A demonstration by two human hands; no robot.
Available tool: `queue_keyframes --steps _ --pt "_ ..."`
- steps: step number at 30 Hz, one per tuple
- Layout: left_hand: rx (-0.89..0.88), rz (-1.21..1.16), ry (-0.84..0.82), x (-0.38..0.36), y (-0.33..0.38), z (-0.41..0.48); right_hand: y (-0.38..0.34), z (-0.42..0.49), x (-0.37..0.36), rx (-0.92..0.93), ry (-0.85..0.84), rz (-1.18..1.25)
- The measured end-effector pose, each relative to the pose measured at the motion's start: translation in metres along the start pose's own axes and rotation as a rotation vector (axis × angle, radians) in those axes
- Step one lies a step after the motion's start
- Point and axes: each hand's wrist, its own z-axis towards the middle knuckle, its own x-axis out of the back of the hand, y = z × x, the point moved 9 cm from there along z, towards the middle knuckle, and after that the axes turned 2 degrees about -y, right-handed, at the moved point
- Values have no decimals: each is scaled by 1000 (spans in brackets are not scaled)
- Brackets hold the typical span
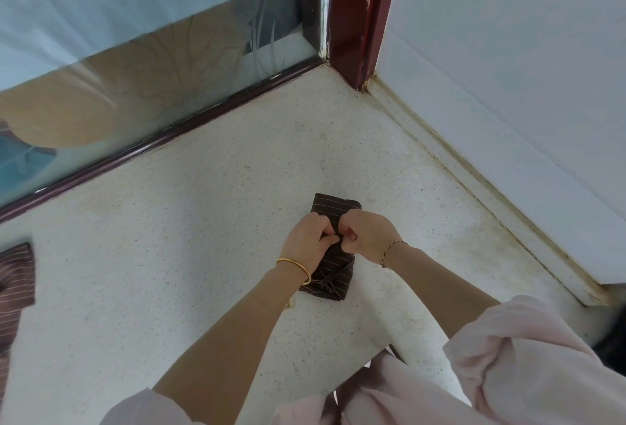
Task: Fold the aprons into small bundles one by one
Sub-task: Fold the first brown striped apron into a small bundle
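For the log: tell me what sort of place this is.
Probably an indoor counter or ledge in a corner: a speckled stone-like surface, a frosted glass panel in a dark red frame, and a plain white wall.

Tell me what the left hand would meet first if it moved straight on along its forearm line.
Probably the right hand, already touching the left hand above the apron bundle; depth is unclear.
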Motion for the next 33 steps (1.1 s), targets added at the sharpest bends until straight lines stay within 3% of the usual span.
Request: queue_keyframes --steps 12,18,22,26,29,33 --pt "133 -23 -131 -8 -33 -11 11 2 -17 39 23 -20" --pt "151 -87 -157 -10 -35 -18 22 -3 -21 -48 55 97" --pt "56 -135 -126 0 -19 -30 49 -17 -27 -213 130 417" --pt "-120 278 -315 -30 8 -44 58 -29 -44 -366 83 699" --pt "-100 402 -298 -32 9 -42 50 -37 -46 -371 65 909" --pt "-101 394 -266 -20 15 -37 52 -48 -48 -476 96 1285"
